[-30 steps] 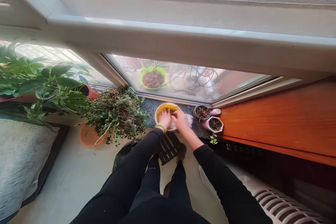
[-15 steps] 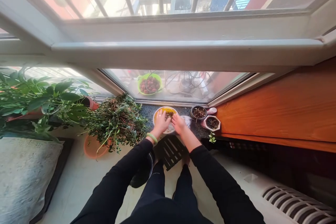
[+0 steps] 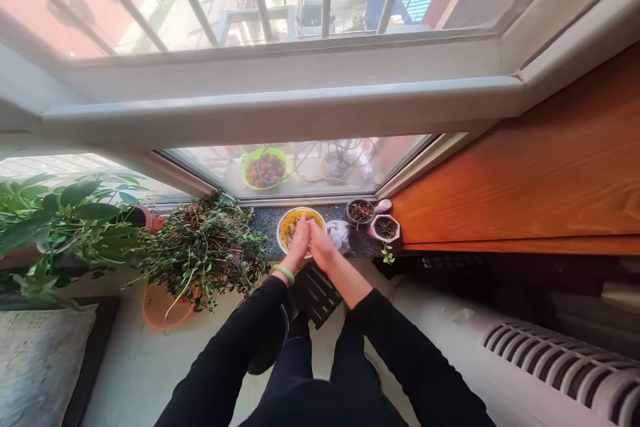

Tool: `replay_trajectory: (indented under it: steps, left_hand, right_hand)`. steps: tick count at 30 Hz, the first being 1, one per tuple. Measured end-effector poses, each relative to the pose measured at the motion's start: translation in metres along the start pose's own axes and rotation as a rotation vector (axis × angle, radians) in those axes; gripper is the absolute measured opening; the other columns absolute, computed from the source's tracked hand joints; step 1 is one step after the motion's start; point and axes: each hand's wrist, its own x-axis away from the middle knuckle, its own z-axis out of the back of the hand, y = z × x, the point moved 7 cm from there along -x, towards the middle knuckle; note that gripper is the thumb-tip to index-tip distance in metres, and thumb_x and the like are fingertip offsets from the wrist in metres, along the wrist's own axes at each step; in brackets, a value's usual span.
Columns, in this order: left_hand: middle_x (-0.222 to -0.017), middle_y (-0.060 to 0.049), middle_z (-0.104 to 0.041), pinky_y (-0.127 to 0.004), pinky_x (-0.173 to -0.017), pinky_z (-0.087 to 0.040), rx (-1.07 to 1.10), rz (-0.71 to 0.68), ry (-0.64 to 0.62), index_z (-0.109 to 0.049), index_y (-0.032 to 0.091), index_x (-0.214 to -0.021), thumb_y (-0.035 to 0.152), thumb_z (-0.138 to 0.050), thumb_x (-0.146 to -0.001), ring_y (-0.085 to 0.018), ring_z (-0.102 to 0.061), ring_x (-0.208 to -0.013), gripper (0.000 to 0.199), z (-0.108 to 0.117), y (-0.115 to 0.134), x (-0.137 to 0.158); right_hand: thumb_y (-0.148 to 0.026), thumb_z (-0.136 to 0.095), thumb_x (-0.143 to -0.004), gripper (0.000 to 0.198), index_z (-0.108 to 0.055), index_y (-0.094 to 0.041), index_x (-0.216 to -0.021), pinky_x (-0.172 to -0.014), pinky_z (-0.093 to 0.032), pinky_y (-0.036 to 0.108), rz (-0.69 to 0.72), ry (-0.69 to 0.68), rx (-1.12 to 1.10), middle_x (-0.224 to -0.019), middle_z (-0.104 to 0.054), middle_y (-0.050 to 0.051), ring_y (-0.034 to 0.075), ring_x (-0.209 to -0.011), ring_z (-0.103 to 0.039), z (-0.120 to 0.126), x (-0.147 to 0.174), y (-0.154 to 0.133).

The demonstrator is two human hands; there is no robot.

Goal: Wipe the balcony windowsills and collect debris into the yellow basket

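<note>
A round bowl [image 3: 281, 230] with a white rim and yellow inside stands on the dark speckled sill. Brownish crumbly matter lies in it. Over the bowl, my left hand [image 3: 299, 240] and my right hand [image 3: 321, 247] meet side by side, palms turned toward each other and fingers pressed together. Whatever is between them is hidden. A green bangle [image 3: 284, 273] circles my left wrist. Just right of the bowl lies a crumpled whitish bag or cloth [image 3: 339, 235].
A dark round pot [image 3: 360, 212] and a white angular pot [image 3: 385, 228] with a small trailing sprig stand right of the bowl. Left is a bushy plant [image 3: 205, 247] above an orange pot [image 3: 167, 307]. A dark slatted stool [image 3: 315, 293] sits below; a wooden panel [image 3: 525, 173] borders the right.
The view has shifted, so the scene sits further left. My hands, apart with the left one spread over the bowl before, have come together, and more of the bowl's yellow inside shows.
</note>
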Motion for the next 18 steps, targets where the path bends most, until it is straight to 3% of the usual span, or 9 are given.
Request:
replay_trajectory:
  steps: [2,5,7,9,14,18]
  left_hand:
    - [-0.149,-0.01,-0.055,-0.039,-0.123,-0.028,-0.127,-0.094,0.034,-0.062,0.019,-0.137,0.036,-0.047,-0.1,-0.023,-0.043,-0.145,0.043,0.008,0.01,-0.001]
    - [-0.117,-0.01,-0.074,-0.043,-0.111,-0.042,-0.4,-0.224,0.107,-0.076,0.019,-0.11,0.028,-0.052,-0.097,-0.026,-0.063,-0.119,0.028,0.013,0.032,-0.002]
    - [-0.101,-0.009,-0.076,-0.041,-0.101,-0.048,-0.494,-0.262,0.112,-0.077,0.019,-0.103,0.021,-0.049,-0.097,-0.025,-0.066,-0.104,0.028,0.003,0.047,-0.006]
    - [-0.102,-0.009,-0.075,-0.037,-0.096,-0.049,-0.511,-0.292,0.056,-0.076,0.019,-0.104,0.013,-0.046,-0.096,-0.023,-0.067,-0.1,0.031,-0.021,0.061,-0.016]
    - [-0.122,-0.014,-0.071,-0.031,-0.104,-0.043,-0.51,-0.259,-0.126,-0.073,0.012,-0.113,0.006,-0.055,-0.092,-0.021,-0.063,-0.113,0.029,-0.099,0.071,-0.057]
    - [-0.116,-0.021,-0.071,-0.033,-0.099,-0.044,-0.54,-0.165,-0.114,-0.068,0.006,-0.121,0.003,-0.056,-0.091,-0.022,-0.065,-0.106,0.033,-0.128,0.057,-0.085]
  right_hand:
    - [-0.046,-0.064,-0.083,0.039,-0.07,-0.022,-0.114,-0.099,-0.05,0.041,0.053,0.075,0.09,-0.128,-0.069,0.008,0.024,-0.117,-0.064,0.025,0.006,-0.016]
    - [-0.043,-0.064,-0.077,0.041,-0.069,-0.021,-0.112,-0.091,-0.051,0.033,0.174,0.302,0.182,-0.127,-0.069,0.008,0.022,-0.113,-0.064,0.084,0.015,-0.043]
    - [-0.042,-0.06,-0.076,0.041,-0.068,-0.019,-0.108,-0.086,-0.051,0.032,0.228,0.427,0.224,-0.121,-0.07,0.01,0.022,-0.109,-0.064,0.121,0.017,-0.055]
    - [-0.04,-0.057,-0.076,0.039,-0.067,-0.018,-0.106,-0.084,-0.052,0.033,0.325,0.518,0.331,-0.115,-0.071,0.01,0.021,-0.1,-0.065,0.147,0.016,-0.068]
    - [-0.029,-0.053,-0.082,0.031,-0.069,-0.016,-0.104,-0.089,-0.05,0.037,0.587,0.56,0.801,-0.111,-0.068,0.014,0.019,-0.082,-0.062,0.165,-0.004,-0.114]
    - [-0.019,-0.051,-0.083,0.027,-0.072,-0.016,-0.099,-0.091,-0.048,0.039,0.601,0.496,1.092,-0.104,-0.069,0.013,0.021,-0.082,-0.061,0.172,-0.029,-0.139]
